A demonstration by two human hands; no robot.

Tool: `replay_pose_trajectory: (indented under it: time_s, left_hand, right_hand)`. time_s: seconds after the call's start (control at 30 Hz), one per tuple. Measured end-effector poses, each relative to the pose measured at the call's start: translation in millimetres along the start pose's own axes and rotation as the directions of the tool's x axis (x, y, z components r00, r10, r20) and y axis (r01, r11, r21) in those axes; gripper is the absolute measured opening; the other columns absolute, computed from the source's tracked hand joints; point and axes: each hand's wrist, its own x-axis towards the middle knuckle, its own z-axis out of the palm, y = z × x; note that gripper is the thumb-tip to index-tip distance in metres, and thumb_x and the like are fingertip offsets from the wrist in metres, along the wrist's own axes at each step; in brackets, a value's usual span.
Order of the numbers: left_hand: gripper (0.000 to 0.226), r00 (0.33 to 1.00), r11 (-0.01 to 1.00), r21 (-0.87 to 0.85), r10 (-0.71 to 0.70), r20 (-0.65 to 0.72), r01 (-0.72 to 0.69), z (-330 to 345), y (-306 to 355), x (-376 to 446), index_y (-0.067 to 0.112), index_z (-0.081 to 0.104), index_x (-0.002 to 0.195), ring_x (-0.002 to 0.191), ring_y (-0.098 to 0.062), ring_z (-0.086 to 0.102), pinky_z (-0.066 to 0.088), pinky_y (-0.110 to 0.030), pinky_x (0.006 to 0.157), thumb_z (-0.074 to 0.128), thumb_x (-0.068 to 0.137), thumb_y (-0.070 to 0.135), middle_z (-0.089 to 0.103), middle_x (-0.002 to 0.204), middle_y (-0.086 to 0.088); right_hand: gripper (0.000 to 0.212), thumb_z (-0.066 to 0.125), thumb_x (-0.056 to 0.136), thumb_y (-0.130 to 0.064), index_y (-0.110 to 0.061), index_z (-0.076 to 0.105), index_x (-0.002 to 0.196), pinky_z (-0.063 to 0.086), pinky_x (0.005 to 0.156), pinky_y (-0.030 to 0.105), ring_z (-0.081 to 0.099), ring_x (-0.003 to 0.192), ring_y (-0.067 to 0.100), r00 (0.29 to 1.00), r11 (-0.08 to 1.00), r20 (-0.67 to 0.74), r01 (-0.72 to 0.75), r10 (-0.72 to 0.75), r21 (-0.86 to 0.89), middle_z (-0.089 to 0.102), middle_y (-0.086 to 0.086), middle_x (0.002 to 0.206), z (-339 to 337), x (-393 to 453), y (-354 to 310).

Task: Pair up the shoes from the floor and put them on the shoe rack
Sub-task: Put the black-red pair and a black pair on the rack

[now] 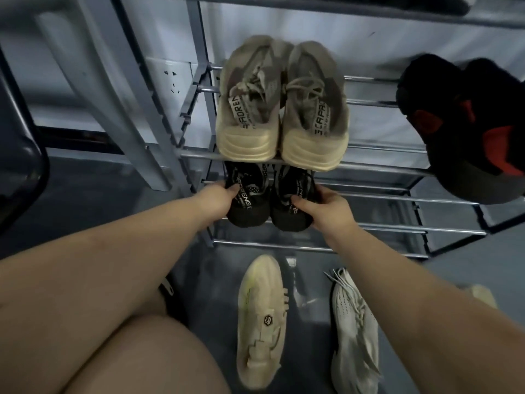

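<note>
**Black pair goes onto a lower shelf of the rack**

Bare knee (136, 356) and two forearms fill the near part of the view, and both arms reach forward to the shoe rack (377, 191). Its metal bars lie beyond and to the right of the hands. Above the hands, one shelf higher, a beige pair of sneakers (281, 109) stands with heels toward the person. Far to the right of the right hand, a black and red pair (466, 129) sits on the rack.

Between the hands is the black pair of sneakers (270, 197), side by side, heels toward the person, resting on or just above a lower shelf; I cannot tell which. These knit shoes look light and soft on top, with a firmer sole and heel. I think the heel or collar is the best place to hold, because the upper will fold.

Below the hands, on the floor, lie a cream shoe (262, 319) and, right of it, a white laced shoe (355, 331). They do not look like a match.

Left hand (216, 199) grips the left black shoe at the collar, thumb on top. Right hand (326, 207) holds the right black shoe at the heel, fingers curled around it.
</note>
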Motion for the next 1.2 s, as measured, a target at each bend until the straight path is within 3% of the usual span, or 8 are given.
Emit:
replay_pose_trajectory:
  time_s: [0.2, 0.43, 0.57, 0.7, 0.87, 0.93, 1.03, 1.2]
  left_hand:
    - [0.046, 0.999, 0.999, 0.04, 0.018, -0.041, -0.017, 1, -3, 2, 0.006, 0.038, 0.141, 0.124, -0.029, 0.048, 0.038, -0.03, 0.103, 0.037, 0.101, 0.029, 0.048, 0.139, -0.015]
    - [0.063, 0.996, 0.982, 0.172, 0.066, 0.058, -0.075, 4, -4, -4, 0.01, 0.033, 0.143, 0.127, -0.021, 0.045, 0.033, -0.019, 0.092, 0.06, 0.09, 0.033, 0.046, 0.142, -0.006]
    - [0.059, 0.997, 0.962, 0.259, 0.076, 0.032, -0.081, 6, -7, 3, 0.009, 0.039, 0.139, 0.124, -0.025, 0.048, 0.037, -0.025, 0.097, 0.061, 0.089, 0.032, 0.05, 0.138, -0.01]
    - [0.076, 0.999, 0.936, 0.348, 0.045, 0.021, -0.05, 7, -3, 5, 0.004, 0.024, 0.146, 0.128, -0.027, 0.045, 0.037, -0.028, 0.099, 0.06, 0.088, 0.038, 0.043, 0.143, -0.013]
    - [0.094, 0.998, 0.894, 0.444, 0.054, 0.042, -0.067, -2, 1, -11, 0.006, 0.005, 0.149, 0.131, -0.029, 0.042, 0.037, -0.035, 0.107, 0.056, 0.085, 0.053, 0.038, 0.147, -0.013]
    - [0.092, 0.995, 0.83, 0.548, 0.093, 0.048, -0.104, -3, 4, -24, 0.006, 0.008, 0.149, 0.138, -0.031, 0.03, 0.027, -0.038, 0.114, 0.05, 0.086, 0.058, 0.026, 0.153, -0.017]
    - [0.093, 0.991, 0.585, 0.8, 0.069, 0.118, -0.136, 6, 19, -53, 0.003, -0.005, 0.149, 0.146, -0.032, -0.001, 0.004, -0.038, 0.118, 0.035, 0.09, 0.063, -0.002, 0.158, -0.019]
    - [0.095, 0.971, 0.327, 0.918, 0.0, 0.24, -0.227, 17, 56, -87, 0.004, -0.008, 0.149, 0.147, -0.03, -0.004, 0.005, -0.04, 0.12, 0.03, 0.089, 0.067, -0.008, 0.158, -0.015]
  right_hand:
    - [0.055, 0.076, 0.079, -0.013, -0.007, 0.056, 0.13, 0.054, 0.081, 0.015, 0.066, 0.1, 0.017, 0.999, 0.994, -0.034, 0.02, -0.023, -0.105, 0.068, 0.006, 0.117, 6, -1, -1]
    - [0.057, 0.076, 0.079, -0.024, -0.011, 0.055, 0.131, 0.049, 0.099, 0.033, 0.064, 0.107, 0.019, 0.999, 0.982, -0.048, 0.004, -0.014, -0.187, 0.067, 0.004, 0.119, 10, 2, 4]
    - [0.092, 0.066, 0.046, -0.072, -0.03, 0.058, 0.128, 0.048, 0.099, 0.041, 0.058, 0.115, 0.024, 0.994, 0.915, -0.104, -0.011, -0.034, -0.403, 0.068, -0.001, 0.117, 8, 13, 12]
    - [0.108, 0.051, 0.036, -0.082, -0.034, 0.052, 0.133, 0.046, 0.1, 0.041, 0.055, 0.118, 0.026, 0.993, 0.849, -0.12, -0.055, -0.011, -0.525, 0.062, 0.002, 0.124, 6, 18, 13]
    - [0.078, 0.057, 0.075, -0.067, -0.029, 0.043, 0.141, 0.038, 0.107, 0.037, 0.043, 0.128, 0.031, 0.996, 0.715, -0.093, -0.053, -0.017, -0.697, 0.051, 0.009, 0.138, 5, -12, -12]
    - [0.072, 0.055, 0.084, -0.06, -0.024, 0.038, 0.144, 0.032, 0.108, 0.036, 0.035, 0.133, 0.032, 0.996, 0.624, -0.057, -0.003, -0.066, -0.781, 0.044, 0.013, 0.142, 1, -23, -18]
    - [0.08, 0.053, 0.087, -0.058, -0.019, 0.024, 0.15, 0.026, 0.113, 0.04, 0.025, 0.139, 0.033, 0.994, 0.5, 0.022, 0.072, -0.104, -0.863, 0.031, 0.014, 0.15, -6, -46, -28]
    - [0.084, 0.054, 0.087, -0.057, -0.02, 0.016, 0.152, 0.025, 0.114, 0.042, 0.022, 0.141, 0.032, 0.987, 0.278, 0.123, 0.148, -0.107, -0.949, 0.022, 0.011, 0.155, -27, -85, -40]
